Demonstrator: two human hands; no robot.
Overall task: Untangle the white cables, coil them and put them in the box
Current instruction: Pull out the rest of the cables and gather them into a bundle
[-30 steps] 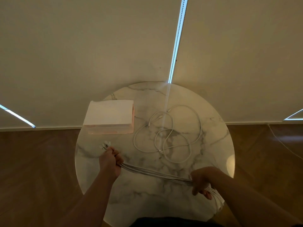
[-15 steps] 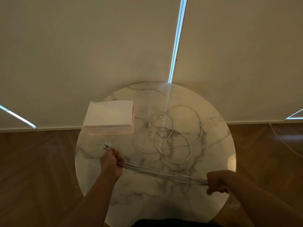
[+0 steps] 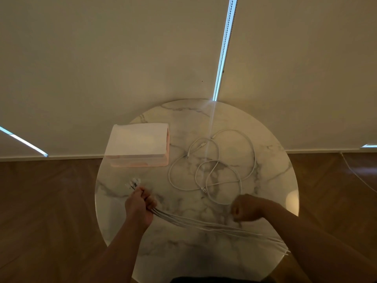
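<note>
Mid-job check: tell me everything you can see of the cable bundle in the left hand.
The cable bundle is several thin white cables lying side by side, smooth and plastic-looking. The left hand grips it near one end, and the connector tips fan out beyond the fist. The strands run fairly straight, low over the marble table, toward its near right edge, passing under the right forearm. The curled right hand sits just above them and appears not to hold them.

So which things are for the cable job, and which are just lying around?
For the job:
cable bundle gripped by the left hand
tangled white cables
pink box

Just lying about:
marble table
floor cord
blind chain
</note>
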